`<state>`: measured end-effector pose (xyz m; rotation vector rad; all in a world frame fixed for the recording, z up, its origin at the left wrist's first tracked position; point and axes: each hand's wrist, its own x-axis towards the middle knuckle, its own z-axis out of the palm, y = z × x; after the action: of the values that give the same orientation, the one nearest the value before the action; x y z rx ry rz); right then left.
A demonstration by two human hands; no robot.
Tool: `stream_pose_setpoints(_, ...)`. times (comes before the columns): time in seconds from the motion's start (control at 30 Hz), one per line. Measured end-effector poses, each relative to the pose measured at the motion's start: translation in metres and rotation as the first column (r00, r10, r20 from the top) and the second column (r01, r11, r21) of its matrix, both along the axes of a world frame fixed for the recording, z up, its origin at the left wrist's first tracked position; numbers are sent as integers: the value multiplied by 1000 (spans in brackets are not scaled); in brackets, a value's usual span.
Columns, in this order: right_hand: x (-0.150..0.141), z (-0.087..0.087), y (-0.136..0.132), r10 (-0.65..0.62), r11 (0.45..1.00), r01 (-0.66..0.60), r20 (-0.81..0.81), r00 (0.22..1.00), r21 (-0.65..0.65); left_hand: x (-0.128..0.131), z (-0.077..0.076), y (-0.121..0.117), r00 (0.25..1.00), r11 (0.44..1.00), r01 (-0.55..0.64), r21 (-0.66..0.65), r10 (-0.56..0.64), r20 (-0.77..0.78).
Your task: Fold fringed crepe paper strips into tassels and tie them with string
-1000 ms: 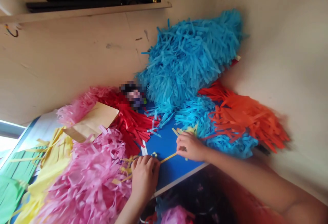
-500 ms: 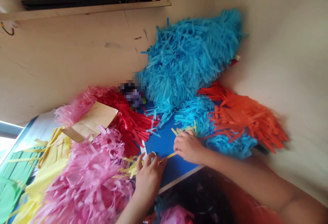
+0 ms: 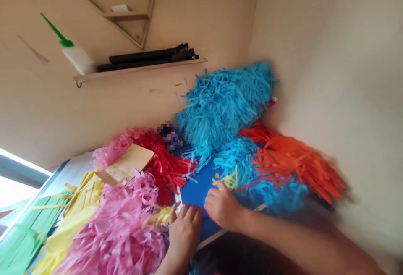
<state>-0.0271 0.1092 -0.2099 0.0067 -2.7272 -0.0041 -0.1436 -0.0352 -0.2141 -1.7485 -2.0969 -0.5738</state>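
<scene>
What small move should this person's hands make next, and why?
Probably the left hand should gather the yellow paper fringe lying beside its fingers, since that fringe is within easy reach. The right hand seems better left on the blue board, close to the separate yellow tuft.

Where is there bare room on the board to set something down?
One patch of blue board shows between the hands, bordered by the red paper fringe, the turquoise fringe, your left hand and your right hand. It is crowded beside the left hand, with pink fringe and yellow strips.
</scene>
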Motion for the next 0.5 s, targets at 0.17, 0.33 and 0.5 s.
stream_pose_setpoints(0.17,19,41,-12,26,627,60,98,995,-777,13,39,-25,994,939,110,326,-107,-25)
stream_pose_setpoints(0.33,20,59,-15,249,-116,140,108,963,-983,18,67,-41,982,934,185,306,-164,-92)
stream_pose_setpoints(0.5,17,45,-43,60,-409,84,65,996,-909,16,49,-49,983,920,160,358,-181,26)
